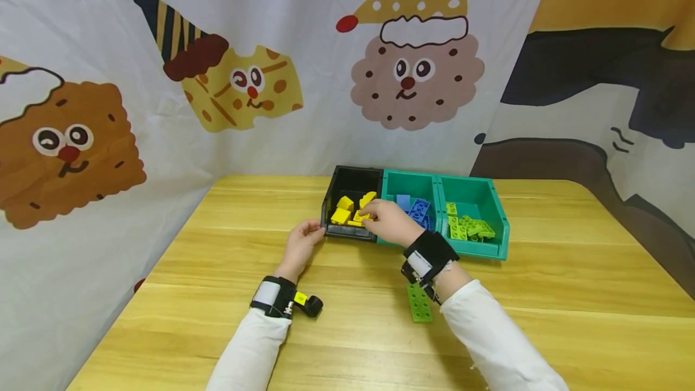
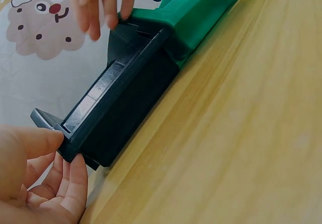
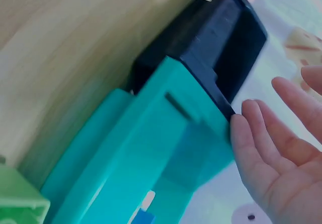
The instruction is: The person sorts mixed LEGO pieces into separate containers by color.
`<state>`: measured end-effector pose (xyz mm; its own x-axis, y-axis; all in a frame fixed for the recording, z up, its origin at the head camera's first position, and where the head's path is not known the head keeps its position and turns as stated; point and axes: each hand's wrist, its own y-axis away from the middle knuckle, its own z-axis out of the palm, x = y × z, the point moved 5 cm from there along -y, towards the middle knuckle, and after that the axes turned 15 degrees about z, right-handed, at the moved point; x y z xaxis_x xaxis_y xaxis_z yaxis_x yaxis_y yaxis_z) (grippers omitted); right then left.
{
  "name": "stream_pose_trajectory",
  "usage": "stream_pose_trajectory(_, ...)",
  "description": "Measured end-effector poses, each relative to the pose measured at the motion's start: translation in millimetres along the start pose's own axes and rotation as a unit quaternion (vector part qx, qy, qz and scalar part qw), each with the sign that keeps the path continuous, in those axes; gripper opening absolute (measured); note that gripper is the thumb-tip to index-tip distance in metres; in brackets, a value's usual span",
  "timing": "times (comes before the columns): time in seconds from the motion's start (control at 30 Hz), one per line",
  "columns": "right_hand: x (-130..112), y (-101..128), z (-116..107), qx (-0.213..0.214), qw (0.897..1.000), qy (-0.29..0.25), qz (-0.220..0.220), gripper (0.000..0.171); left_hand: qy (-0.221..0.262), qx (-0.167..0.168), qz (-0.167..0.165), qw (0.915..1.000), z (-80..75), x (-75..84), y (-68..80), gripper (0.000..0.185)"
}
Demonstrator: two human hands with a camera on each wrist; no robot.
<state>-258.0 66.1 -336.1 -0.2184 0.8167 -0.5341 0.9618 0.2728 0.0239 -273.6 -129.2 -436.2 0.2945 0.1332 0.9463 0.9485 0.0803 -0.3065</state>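
With thumb and fingertips, my left hand pinches the front left corner of a black bin. Several yellow toy building bricks lie inside that bin. My right hand reaches over the bin's right side, fingers pointing down at the yellow bricks. In the right wrist view the fingers of this hand are spread and loosely bent, with nothing between them. The left wrist view shows the left thumb on top of the bin's corner and the other fingers below it.
Two joined teal bins adjoin the black one: the middle bin holds blue bricks, the right bin lime green bricks. A lime green brick lies on the wooden table below the right wrist. A cartoon-printed cloth hangs behind.
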Motion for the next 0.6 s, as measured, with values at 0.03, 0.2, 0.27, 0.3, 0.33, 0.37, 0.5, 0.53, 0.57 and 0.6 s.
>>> stream_pose_trajectory(0.03, 2, 3, -3, 0.000, 1.000, -0.009, 0.003, 0.029, 0.000, 0.000, 0.000, 1.0000, 0.2, 0.3, -0.2, 0.023)
stream_pose_trajectory(0.2, 14, 19, -17, 0.006, 0.999, -0.043, 0.017, 0.030, 0.002, -0.004, 0.001, 1.0000, 1.3, 5.5, 0.2, 0.024)
stream_pose_trajectory(0.27, 17, 27, -21, 0.014, 0.999, -0.052, 0.011, 0.030, 0.003, -0.005, 0.001, 1.0000, 1.8, 5.2, 0.3, 0.024)
stream_pose_trajectory(0.3, 19, 32, -23, 0.018, 0.998, -0.056, 0.007, 0.030, 0.002, -0.006, 0.001, 1.0000, 1.9, 5.1, 0.3, 0.025)
stream_pose_trajectory(0.33, 20, 36, -25, 0.022, 0.998, -0.060, 0.002, 0.030, 0.001, -0.006, -0.001, 1.0000, 2.0, 4.5, 0.3, 0.025)
stream_pose_trajectory(0.37, 21, 41, -26, 0.026, 0.998, -0.063, -0.003, 0.030, 0.000, -0.005, 0.000, 1.0000, 2.1, 0.0, -0.8, 0.025)
stream_pose_trajectory(0.5, 26, 57, -26, 0.038, 0.996, -0.073, -0.027, 0.027, 0.000, -0.002, 0.001, 1.0000, 1.5, -0.8, -0.3, 0.024)
stream_pose_trajectory(0.53, 27, 60, -25, 0.039, 0.996, -0.076, -0.031, 0.027, 0.001, -0.001, 0.002, 1.0000, 1.2, -1.2, -0.3, 0.024)
stream_pose_trajectory(0.57, 28, 63, -25, 0.040, 0.996, -0.079, -0.035, 0.026, 0.003, 0.000, 0.002, 1.0000, 0.9, -1.7, -0.3, 0.024)
stream_pose_trajectory(0.6, 28, 66, -24, 0.039, 0.995, -0.082, -0.037, 0.026, 0.003, 0.001, 0.002, 1.0000, 0.8, -2.3, -0.3, 0.024)
